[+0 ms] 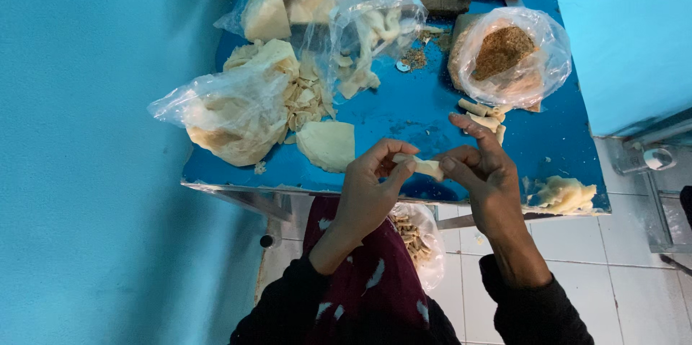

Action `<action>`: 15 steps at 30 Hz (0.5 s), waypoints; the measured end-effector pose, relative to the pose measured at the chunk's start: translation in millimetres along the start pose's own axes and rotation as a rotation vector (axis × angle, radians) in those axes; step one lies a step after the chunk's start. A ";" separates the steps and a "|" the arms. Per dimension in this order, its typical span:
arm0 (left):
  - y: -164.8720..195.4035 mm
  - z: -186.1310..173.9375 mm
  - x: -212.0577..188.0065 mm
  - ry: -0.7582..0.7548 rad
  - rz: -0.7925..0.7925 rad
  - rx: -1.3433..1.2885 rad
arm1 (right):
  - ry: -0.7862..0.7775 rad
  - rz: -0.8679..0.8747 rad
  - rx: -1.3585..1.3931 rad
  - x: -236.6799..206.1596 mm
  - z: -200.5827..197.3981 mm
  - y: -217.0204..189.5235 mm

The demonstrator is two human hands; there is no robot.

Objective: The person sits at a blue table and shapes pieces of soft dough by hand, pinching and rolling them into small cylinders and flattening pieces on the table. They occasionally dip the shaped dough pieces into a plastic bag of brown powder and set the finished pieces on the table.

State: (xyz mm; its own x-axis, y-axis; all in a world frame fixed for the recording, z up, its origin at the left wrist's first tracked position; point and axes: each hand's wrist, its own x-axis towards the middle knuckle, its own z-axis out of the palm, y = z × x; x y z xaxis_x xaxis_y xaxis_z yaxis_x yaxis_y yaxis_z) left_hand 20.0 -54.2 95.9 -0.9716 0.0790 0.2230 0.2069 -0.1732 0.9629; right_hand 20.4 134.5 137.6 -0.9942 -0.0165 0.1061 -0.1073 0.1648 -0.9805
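Cool, even light with a blue cast fills the view. The glossy blue-painted worktop carries pale sheen, and the clear crinkled plastic bags glint white. Shadows are soft. Focus is fairly sharp; edges bow slightly.

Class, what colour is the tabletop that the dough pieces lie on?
Bright blue, scuffed in places; the tabletop shows best in the head view.

blue table, bags of pale dough sheets, perhaps brown filling.
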 end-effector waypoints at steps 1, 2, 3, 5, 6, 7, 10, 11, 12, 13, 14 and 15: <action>0.2 -0.4 -0.7 -0.007 0.008 0.018 | 0.020 0.026 -0.010 0.2 0.3 -0.4; 0.2 -0.8 -1.2 -0.015 0.016 0.036 | 0.014 0.032 0.005 0.4 0.7 -1.0; 0.3 -1.1 -1.5 -0.025 0.027 0.041 | 0.007 0.037 0.020 0.5 1.5 -1.4; 0.3 -1.8 -1.8 -0.041 0.046 0.051 | -0.010 0.025 0.035 0.4 3.0 -2.3; 0.3 -2.1 -1.8 -0.044 0.043 0.064 | -0.018 0.007 0.036 0.0 3.9 -2.7; 0.1 -2.4 -1.8 -0.047 0.039 0.077 | -0.027 -0.010 0.038 -0.7 4.7 -3.1; -1.2 -2.8 -2.6 -0.056 0.038 0.070 | -0.102 -0.050 -0.011 -2.8 7.4 -4.0; -2.2 -2.9 -3.0 -0.058 0.040 0.061 | -0.102 -0.051 -0.043 -3.1 8.3 -4.1; -3.5 -2.9 -3.2 -0.073 0.028 0.052 | -0.102 -0.053 -0.076 -3.1 9.0 -4.1; -5.1 -3.3 -3.4 -0.087 0.015 0.043 | -0.102 -0.053 -0.109 -2.7 9.6 -3.9; -7.1 -3.5 -3.3 -0.102 0.003 0.035 | -0.066 -0.027 -0.089 -1.9 9.7 -3.8; -9.4 -3.6 -2.6 -0.104 0.002 -0.002 | -0.030 0.000 -0.070 -0.8 9.7 -3.4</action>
State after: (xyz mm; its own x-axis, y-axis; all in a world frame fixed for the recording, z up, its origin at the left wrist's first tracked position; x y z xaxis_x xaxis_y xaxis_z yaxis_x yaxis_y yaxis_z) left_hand 20.2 -56.3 85.7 -0.9542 0.1798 0.2391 0.2081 -0.1751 0.9623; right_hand 21.5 124.3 139.2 -0.9939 -0.0458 0.1005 -0.1084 0.2332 -0.9664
